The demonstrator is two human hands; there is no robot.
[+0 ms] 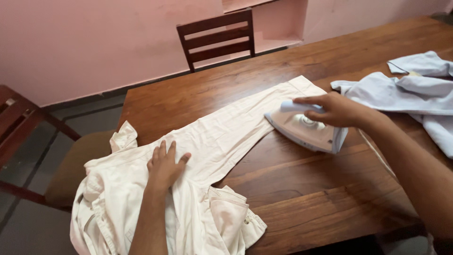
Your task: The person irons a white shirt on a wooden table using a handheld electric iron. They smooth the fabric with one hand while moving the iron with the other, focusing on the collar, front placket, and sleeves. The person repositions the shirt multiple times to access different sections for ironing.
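Setting: a home room. Evidence: wooden dining table with wooden chairs, pink plastered walls, tiled floor, an electric iron and shirts laid out on the table.

Both forearms are bare from the wrists up to the lower edge of the picture, with no sleeve, watch, bracelet or ring showing on the left hand or the right hand, fingernails short and unpainted.

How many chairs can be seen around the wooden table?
2: one dark wooden chair at the table's far side by the pink wall, one cushioned chair at the left end. Others may be out of view.
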